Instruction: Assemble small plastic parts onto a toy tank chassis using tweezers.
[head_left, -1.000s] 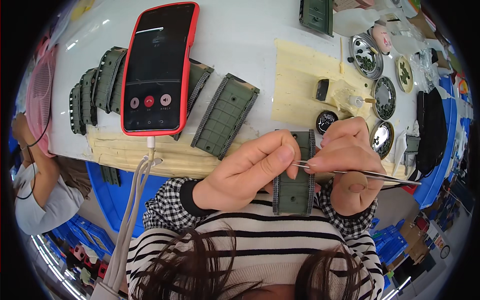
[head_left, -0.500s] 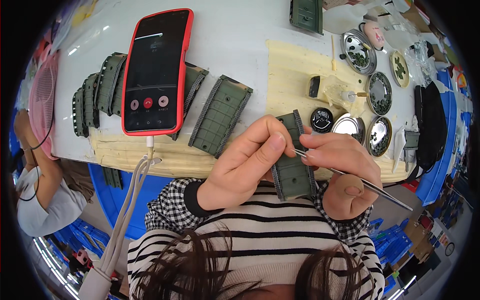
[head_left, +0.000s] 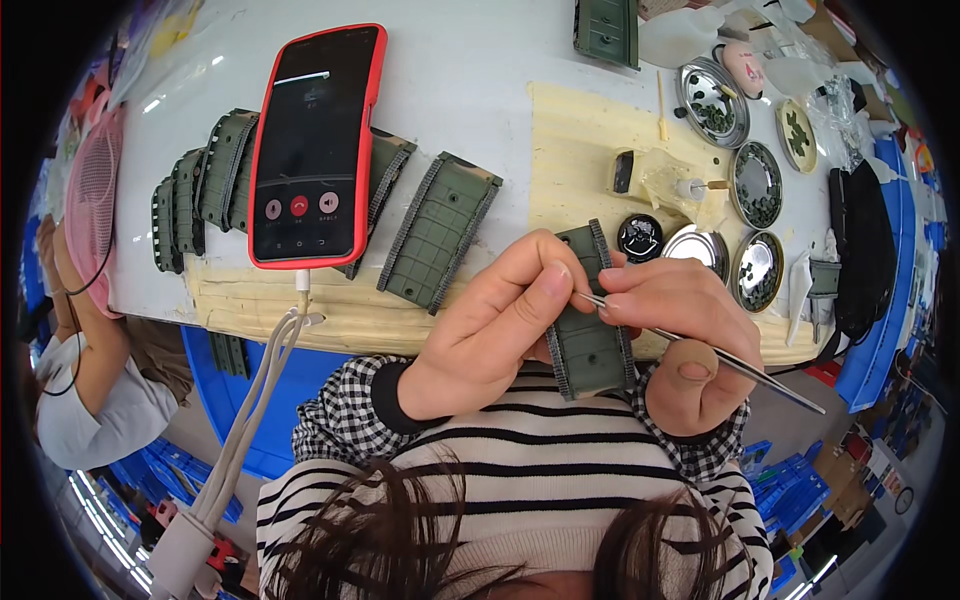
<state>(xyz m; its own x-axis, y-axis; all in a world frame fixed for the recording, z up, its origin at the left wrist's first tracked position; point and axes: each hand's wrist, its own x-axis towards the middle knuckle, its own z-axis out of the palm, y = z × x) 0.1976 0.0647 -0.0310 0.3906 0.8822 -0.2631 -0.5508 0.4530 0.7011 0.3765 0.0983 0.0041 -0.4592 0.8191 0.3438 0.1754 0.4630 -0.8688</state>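
Note:
Between my hands a green model tank chassis [head_left: 590, 355] with dark grey tracks along both long sides stands tilted, its ribbed face toward me. My left hand [head_left: 495, 335] is closed, thumb and forefinger pressed together over the chassis's left edge; whatever is pinched there is too small to make out. In my right hand [head_left: 690, 320] is a pair of metal tweezers [head_left: 765, 378], its tips pointing left, right by my left fingertips. A beige plaster [head_left: 693, 370] wraps one right finger. Which fingers support the chassis from behind is hidden.
A red-cased phone [head_left: 312, 150], plugged into a cable [head_left: 243, 410], stands before several similar chassis [head_left: 440, 232]. At the right are round dishes of small green parts [head_left: 757, 185], a black round lid [head_left: 640, 238] and a small bottle with a brush [head_left: 692, 188]. Another person's arm [head_left: 85, 345] is at far left.
The tweezers have turned slightly in my right fingers, tips still by my left fingertips. My hands and the chassis stay nearly in place; the whole view has shifted a little.

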